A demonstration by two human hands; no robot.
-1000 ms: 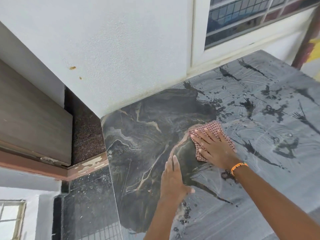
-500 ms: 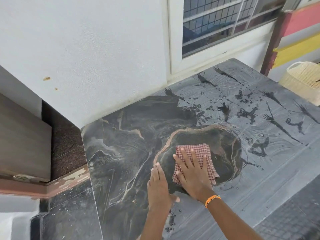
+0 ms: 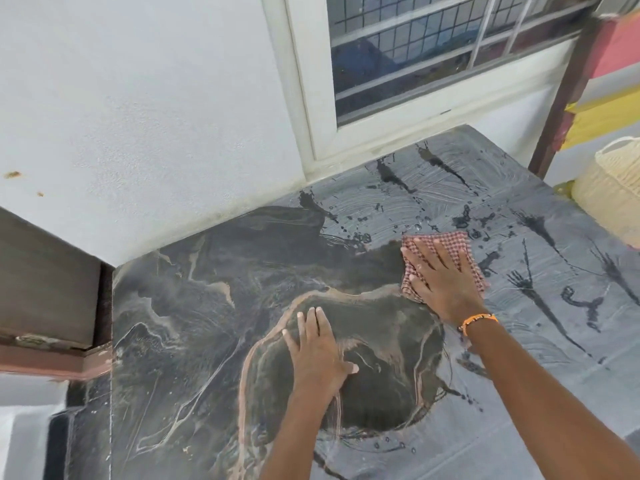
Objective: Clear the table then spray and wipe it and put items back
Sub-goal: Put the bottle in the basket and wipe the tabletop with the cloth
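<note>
A dark stone table (image 3: 194,306) fills the view, its left part wet and dark, its right part grey with soapy streaks and black splashes. My right hand (image 3: 440,275), with an orange band at the wrist, lies flat on a red-and-white checked cloth (image 3: 453,242) and presses it onto the table at the middle right, where wet and soapy areas meet. Most of the cloth is hidden under the hand. My left hand (image 3: 317,355) rests flat on the wet stone nearer to me, fingers spread, holding nothing.
A white wall (image 3: 138,116) and a barred window (image 3: 433,46) border the table's far side. A cream woven basket (image 3: 613,188) stands past the right edge, next to a brown post (image 3: 568,88). A wooden panel (image 3: 41,278) lies to the left.
My right hand has slid the cloth away from me and to the right, out of the dark wet patch to its edge. My left hand has stayed planted on the table.
</note>
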